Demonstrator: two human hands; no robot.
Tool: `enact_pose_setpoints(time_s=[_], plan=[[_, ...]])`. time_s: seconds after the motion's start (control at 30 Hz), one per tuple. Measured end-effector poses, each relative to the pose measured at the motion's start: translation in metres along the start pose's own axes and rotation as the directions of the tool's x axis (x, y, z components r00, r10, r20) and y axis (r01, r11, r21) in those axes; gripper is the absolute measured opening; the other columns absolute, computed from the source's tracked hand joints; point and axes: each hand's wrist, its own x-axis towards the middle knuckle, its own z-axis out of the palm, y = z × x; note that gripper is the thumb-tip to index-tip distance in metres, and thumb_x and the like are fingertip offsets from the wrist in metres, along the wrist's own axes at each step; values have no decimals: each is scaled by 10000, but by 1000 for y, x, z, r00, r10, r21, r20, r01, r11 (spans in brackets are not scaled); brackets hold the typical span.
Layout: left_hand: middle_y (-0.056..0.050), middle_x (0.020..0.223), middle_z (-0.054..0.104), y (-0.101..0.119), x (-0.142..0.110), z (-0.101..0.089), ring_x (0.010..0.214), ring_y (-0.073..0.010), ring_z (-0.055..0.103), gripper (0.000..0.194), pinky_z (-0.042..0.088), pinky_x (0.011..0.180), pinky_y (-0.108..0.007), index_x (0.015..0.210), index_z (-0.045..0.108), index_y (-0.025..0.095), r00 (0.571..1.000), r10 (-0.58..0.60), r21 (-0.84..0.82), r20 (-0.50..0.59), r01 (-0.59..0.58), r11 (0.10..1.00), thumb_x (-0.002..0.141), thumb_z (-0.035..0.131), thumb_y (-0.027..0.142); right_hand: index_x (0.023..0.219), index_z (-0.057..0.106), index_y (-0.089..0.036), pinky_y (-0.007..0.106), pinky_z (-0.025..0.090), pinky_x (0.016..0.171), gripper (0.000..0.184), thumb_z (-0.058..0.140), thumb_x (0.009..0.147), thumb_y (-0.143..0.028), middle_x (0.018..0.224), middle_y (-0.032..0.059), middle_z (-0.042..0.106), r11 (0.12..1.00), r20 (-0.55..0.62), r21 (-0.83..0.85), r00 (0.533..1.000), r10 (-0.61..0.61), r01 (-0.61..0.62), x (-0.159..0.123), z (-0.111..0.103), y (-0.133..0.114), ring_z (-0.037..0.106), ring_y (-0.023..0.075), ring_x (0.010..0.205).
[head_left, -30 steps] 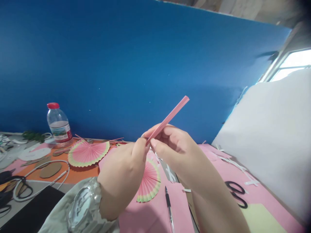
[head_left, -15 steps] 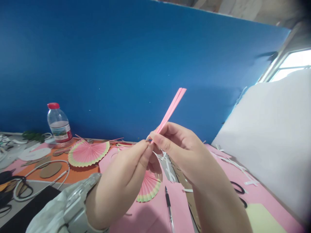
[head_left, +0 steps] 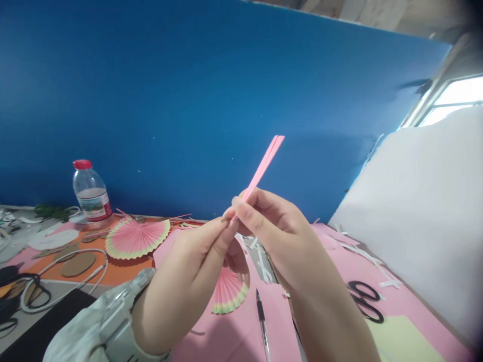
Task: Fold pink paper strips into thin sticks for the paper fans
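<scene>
A narrow folded pink paper strip slants up and to the right from between my hands. My right hand pinches it between thumb and fingers near its lower part. Just below and to the left, my left hand is closed on the strip's bottom end, thumbs almost touching. A pleated pink paper fan with a pale yellow-green edge lies under my left hand, partly hidden by it. Another such fan rests farther left on the orange sheet.
A red-capped bottle stands at the back left by the blue panel. Black-handled scissors and a pale yellow sheet lie right. A pen sits on pink paper. Cardboard discs and a white cable are left.
Both hands and the pink strip have shifted slightly left. My right forearm has moved left, so more of the scissors shows.
</scene>
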Motion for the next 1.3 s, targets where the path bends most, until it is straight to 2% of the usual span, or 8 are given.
enact_pose_setpoints(time_s=[0.2, 0.37, 0.47, 0.63, 0.8, 1.0, 1.2, 1.3], plan=[[60, 846, 656, 1, -3, 1, 772, -76, 613, 237, 500, 719, -183, 961, 581, 265, 997, 49, -43, -66, -52, 998, 1020, 353, 285, 727, 523, -204, 238, 477, 524, 287, 599, 889, -429, 680, -39, 497, 997, 2, 73, 1000, 23, -23, 0, 3, -1, 531, 87, 536], [30, 735, 627, -1, -4, -3, 694, -136, 601, 312, 476, 701, -301, 801, 514, 217, 997, 30, 282, -67, -10, 959, 1015, 293, 266, 971, 643, -221, 249, 533, 680, 160, 528, 947, -329, 805, 4, 622, 985, -101, -166, 993, -59, 42, -3, -2, -9, 636, 121, 708], [11, 749, 638, -1, -3, -2, 701, -168, 605, 300, 457, 682, -341, 815, 520, 209, 997, 66, 419, -50, -39, 907, 998, 284, 232, 915, 663, -211, 228, 522, 737, 137, 566, 931, -308, 828, 4, 655, 971, -146, -229, 983, -107, 71, -3, -4, -12, 651, 122, 781], [2, 727, 650, -1, -2, 1, 658, -180, 635, 230, 464, 593, -320, 836, 491, 200, 986, 116, 473, -122, -45, 880, 978, 312, 224, 852, 635, -215, 274, 517, 662, 225, 531, 944, -392, 797, 0, 603, 975, 13, -196, 995, -101, 102, -1, -5, 0, 612, 128, 694], [-7, 604, 634, -4, 0, -4, 497, -175, 612, 244, 454, 483, -293, 774, 491, 185, 957, 255, 674, -135, -100, 732, 953, 326, 170, 1030, 669, -291, 246, 533, 699, 176, 507, 962, -285, 893, -18, 639, 980, 23, -164, 994, -111, 113, -1, -2, 7, 622, 107, 748], [-13, 557, 616, -11, 3, -4, 437, -169, 585, 213, 404, 398, -256, 800, 508, 173, 884, 448, 835, -129, -147, 531, 906, 341, 93, 980, 659, -234, 261, 550, 730, 224, 474, 908, -131, 867, -21, 660, 975, -119, -214, 990, -78, 51, -2, 12, 1, 637, 130, 821], [-51, 582, 638, -15, 1, 3, 495, -241, 637, 202, 459, 428, -328, 888, 559, 127, 904, 417, 850, -98, -142, 508, 914, 364, 81, 839, 704, -224, 95, 460, 500, 245, 487, 867, -111, 655, -59, 584, 971, -303, -201, 935, -186, 128, -2, 11, 5, 577, 41, 596], [-50, 617, 658, -15, 1, 5, 532, -240, 655, 203, 504, 474, -355, 919, 562, 131, 920, 381, 828, -92, -141, 542, 939, 362, 107, 843, 709, -239, 89, 396, 437, 240, 490, 884, -150, 668, -49, 576, 955, -343, -268, 914, -216, 125, -3, 5, 4, 583, 47, 633]])
